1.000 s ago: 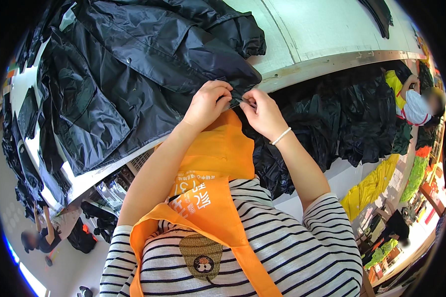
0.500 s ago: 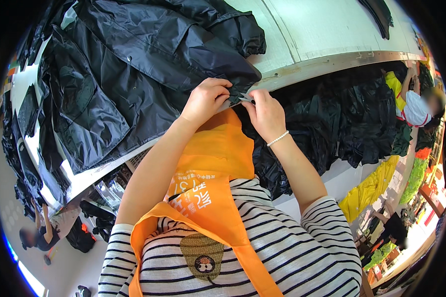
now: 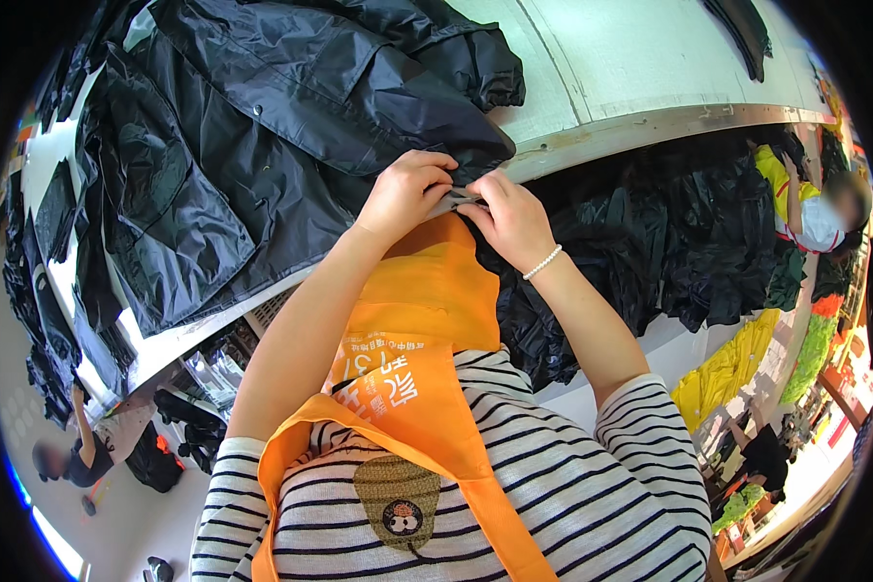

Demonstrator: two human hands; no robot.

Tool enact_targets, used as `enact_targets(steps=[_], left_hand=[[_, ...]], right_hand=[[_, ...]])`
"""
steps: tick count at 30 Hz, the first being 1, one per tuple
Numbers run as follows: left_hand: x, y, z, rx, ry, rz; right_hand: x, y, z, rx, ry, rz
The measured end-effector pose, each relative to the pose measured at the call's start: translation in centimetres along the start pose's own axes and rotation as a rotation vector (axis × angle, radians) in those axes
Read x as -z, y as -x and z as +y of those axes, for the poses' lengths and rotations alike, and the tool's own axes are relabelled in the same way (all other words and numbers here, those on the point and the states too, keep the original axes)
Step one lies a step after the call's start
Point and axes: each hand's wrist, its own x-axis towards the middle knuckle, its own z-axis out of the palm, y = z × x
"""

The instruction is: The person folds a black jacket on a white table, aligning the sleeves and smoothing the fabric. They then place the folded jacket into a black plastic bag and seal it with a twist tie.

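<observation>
A black, glossy jacket (image 3: 291,116) lies spread over the table's left part, its hem hanging at the edge near me. My left hand (image 3: 403,199) is closed in a pinch on the jacket's hem. Close beside it, my right hand (image 3: 512,225) is closed around what look like small thread snips (image 3: 466,198), mostly hidden by the fingers. Their greyish blades lie against the fabric between both hands.
The pale table (image 3: 611,58) has a metal edge (image 3: 689,118). Black garments (image 3: 640,233) pile up below it at right, with yellow fabric (image 3: 727,373) beyond. A dark folded piece (image 3: 742,34) lies at the far right. Co-workers (image 3: 820,213) stand at both sides.
My right hand has shifted slightly left toward my left hand, and the snips' pale blades now show less. My left hand stays at the hem.
</observation>
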Motion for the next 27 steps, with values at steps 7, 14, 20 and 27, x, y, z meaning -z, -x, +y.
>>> enact_targets(steps=[7, 14, 20, 27], left_hand=[[-0.1, 0.1, 0.6, -0.009, -0.032, 0.022], [-0.5, 0.2, 1.2, -0.079, -0.165, 0.029], [-1.1, 0.0, 0.9, -0.114, -0.166, 0.098], [-0.7, -0.1, 1.2, -0.070, -0.137, 0.053]], right_hand=[[-0.1, 1.8, 1.5, -0.259, -0.149, 0.119], [-0.4, 1.9, 1.1, -0.312, -0.146, 0.075], [0.5, 1.5, 0.1, -0.227, -0.101, 0.052], [0.0, 1.2, -0.1, -0.088, 0.073, 0.073]])
